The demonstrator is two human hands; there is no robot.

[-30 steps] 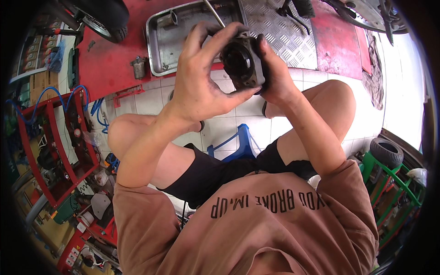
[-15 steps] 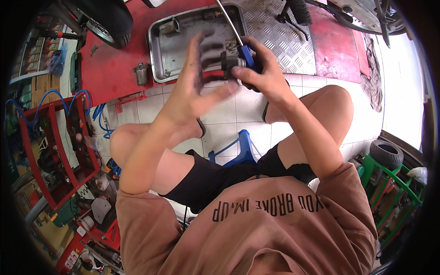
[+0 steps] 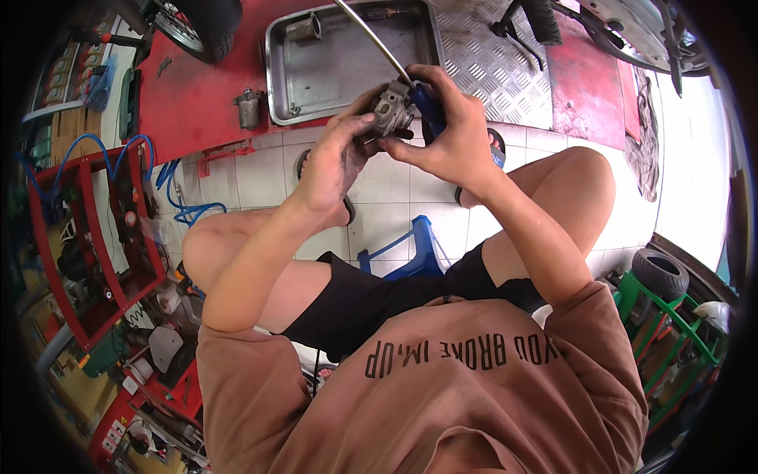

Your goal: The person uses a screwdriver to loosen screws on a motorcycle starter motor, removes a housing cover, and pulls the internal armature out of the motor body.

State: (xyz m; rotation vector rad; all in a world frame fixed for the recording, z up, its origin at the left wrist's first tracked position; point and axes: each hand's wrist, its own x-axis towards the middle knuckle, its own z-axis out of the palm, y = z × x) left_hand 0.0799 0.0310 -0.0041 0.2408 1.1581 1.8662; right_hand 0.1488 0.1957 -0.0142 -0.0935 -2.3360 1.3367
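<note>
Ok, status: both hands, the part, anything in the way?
Left hand gripping compact grey metal part. Right hand holding long-shafted tool with blue handle, thumb at the part. Rectangular silver metal tray beyond; nothing visibly blocking the hands.

M/cycle repair wkshp: bike wheel [image 3: 196, 35] on red platform [image 3: 197, 99] w/ chequer plate [image 3: 493, 71]; metal tray [image 3: 339, 71] w/ parts [image 3: 303, 30]; loose tyre [image 3: 662, 283] on green rack [image 3: 632, 295], R side.
</note>
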